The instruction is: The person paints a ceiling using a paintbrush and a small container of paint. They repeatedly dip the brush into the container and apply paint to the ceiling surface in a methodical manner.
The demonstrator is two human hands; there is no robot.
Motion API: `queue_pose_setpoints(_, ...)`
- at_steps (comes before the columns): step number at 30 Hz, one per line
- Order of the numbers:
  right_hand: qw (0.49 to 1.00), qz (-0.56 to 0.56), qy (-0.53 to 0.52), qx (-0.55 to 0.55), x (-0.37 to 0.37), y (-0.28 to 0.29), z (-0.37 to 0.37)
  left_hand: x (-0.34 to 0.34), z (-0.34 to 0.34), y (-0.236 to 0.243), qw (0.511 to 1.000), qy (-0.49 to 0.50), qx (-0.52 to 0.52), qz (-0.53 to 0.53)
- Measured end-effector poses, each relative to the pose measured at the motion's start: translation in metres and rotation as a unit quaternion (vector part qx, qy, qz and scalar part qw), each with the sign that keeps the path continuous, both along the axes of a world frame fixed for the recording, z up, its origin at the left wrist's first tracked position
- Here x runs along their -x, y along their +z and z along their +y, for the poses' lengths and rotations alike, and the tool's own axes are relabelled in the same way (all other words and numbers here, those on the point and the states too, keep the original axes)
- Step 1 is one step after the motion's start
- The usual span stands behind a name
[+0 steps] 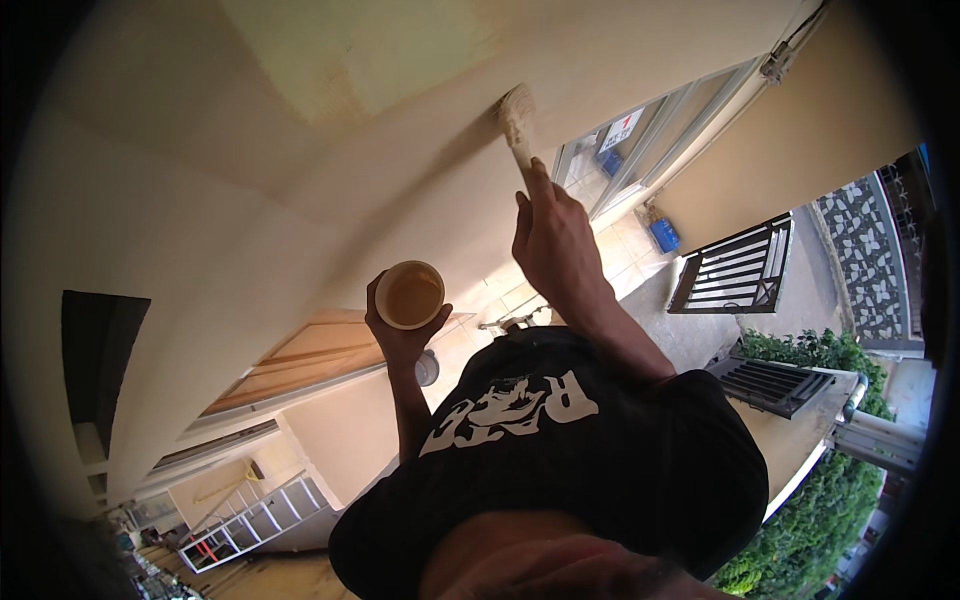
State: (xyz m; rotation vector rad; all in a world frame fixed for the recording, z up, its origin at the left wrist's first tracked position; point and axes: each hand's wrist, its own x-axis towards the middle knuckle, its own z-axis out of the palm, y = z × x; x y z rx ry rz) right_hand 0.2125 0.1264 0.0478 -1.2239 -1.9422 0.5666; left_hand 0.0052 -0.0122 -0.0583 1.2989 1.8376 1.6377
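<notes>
My right hand grips the handle of a paintbrush, its cream-coated bristles pressed against the cream wall high up. My left hand holds a small round cup of tan paint from below, a little left of and lower than the brush hand. A greenish patch lies on the wall above and left of the brush. My black shirt with white lettering fills the lower middle.
Far below lie a tiled floor, a glass sliding door, two blue containers, a black metal gate, a wooden door, a ladder at lower left and green hedges at right.
</notes>
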Motion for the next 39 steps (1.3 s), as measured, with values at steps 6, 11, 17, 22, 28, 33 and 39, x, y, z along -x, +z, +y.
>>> queue_pose_setpoints(6, 0.956, 0.04, 0.286, 0.058, 0.01, 0.019, -0.041, -0.006, 0.006, 0.004, 1.0, 0.015, -0.004, -0.019)
queue_pose_setpoints(11, 0.987, 0.052, 0.131, 0.077, -0.038, 0.021, 0.03, 0.004, 0.007, 0.0, 0.999, -0.005, -0.015, 0.029)
queue_pose_setpoints(17, 0.989, -0.01, -0.145, -0.011, -0.095, 0.019, 0.05, -0.002, 0.011, -0.005, 1.0, 0.012, -0.018, 0.011)
queue_pose_setpoints(22, 1.0, -0.016, 0.014, -0.007, -0.032, 0.004, 0.009, -0.016, 0.027, -0.007, 1.0, 0.012, -0.015, 0.021)
queue_pose_setpoints(28, 0.959, -0.02, 0.266, 0.096, -0.017, 0.011, -0.028, -0.038, 0.049, -0.012, 0.996, 0.052, -0.074, 0.006)
queue_pose_setpoints(33, 0.944, -0.075, 0.3, 0.113, -0.055, 0.039, 0.007, -0.045, 0.057, -0.002, 0.997, 0.032, -0.063, 0.039)
queue_pose_setpoints(39, 0.926, -0.148, 0.341, 0.063, -0.076, 0.039, 0.037, -0.053, 0.057, 0.005, 0.998, -0.009, -0.029, 0.06)
